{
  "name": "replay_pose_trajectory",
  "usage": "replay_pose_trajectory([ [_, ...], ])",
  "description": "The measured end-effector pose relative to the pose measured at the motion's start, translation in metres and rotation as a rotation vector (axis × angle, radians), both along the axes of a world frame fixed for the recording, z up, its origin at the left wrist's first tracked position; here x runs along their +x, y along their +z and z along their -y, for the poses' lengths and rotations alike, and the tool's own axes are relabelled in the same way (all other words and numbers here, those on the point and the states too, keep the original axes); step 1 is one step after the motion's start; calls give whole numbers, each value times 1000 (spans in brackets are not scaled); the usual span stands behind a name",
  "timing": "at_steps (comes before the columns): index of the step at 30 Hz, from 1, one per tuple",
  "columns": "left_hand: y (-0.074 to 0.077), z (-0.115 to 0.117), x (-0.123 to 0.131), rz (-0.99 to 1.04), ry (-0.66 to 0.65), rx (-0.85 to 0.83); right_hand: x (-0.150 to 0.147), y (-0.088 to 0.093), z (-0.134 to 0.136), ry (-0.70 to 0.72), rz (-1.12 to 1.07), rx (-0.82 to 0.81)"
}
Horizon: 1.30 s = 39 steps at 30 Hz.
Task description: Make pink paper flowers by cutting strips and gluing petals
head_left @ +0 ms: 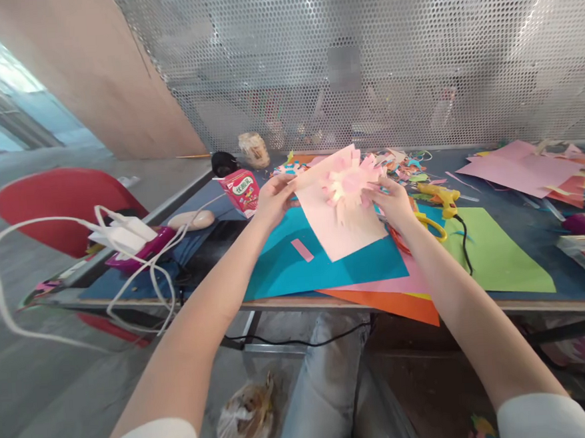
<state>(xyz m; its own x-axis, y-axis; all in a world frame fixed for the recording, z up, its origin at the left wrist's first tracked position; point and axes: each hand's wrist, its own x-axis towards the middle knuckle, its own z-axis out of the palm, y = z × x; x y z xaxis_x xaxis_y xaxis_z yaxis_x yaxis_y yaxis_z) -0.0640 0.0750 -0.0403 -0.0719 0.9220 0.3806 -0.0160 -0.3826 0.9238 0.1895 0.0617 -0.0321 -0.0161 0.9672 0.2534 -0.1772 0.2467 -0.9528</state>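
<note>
My left hand [277, 199] pinches the upper left edge of a pale pink sheet of paper [326, 226], which is held tilted above the table. On that sheet sits a pink and cream paper flower [352, 180] with fringed petals. At the flower's right side, my right hand [390, 197] has its fingers closed on the petals; whether it also grips the sheet I cannot tell. Beneath lies a blue sheet of paper [271, 270] with a small pink paper strip [302, 250] on it. Close to my right wrist are yellow-handled scissors [430, 226].
A yellow glue gun [441, 196] with a black cord lies on a green sheet [505, 251]. A pink drink carton [240, 190] stands left, near a white cable [125, 257]. Paper scraps [403, 164] and pink sheets [529, 168] cover the back and right. A perforated metal panel [281, 59] rises behind.
</note>
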Motion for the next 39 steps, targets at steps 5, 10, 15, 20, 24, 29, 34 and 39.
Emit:
replay_pose_trajectory([
  [5,23,14,-9,-64,-112,8,2,-1,-2,69,-20,-135],
  [10,47,61,-37,-591,-71,-22,7,4,1,91,7,-182],
  [15,16,117,-49,-1176,-20,-149,-3,-4,-2,106,91,-186],
  [20,-17,143,-48,-1171,95,-123,-7,-16,-5,42,275,-155],
  [24,-7,151,-41,-1128,179,16,-5,-11,-2,-88,432,-2],
  [29,18,151,-19,-561,431,28,-16,2,25,6,738,616],
  [34,16,150,18,-310,114,-63,-42,-4,63,646,723,485],
  [39,11,152,15,-387,190,-50,-46,-4,60,599,623,221],
])
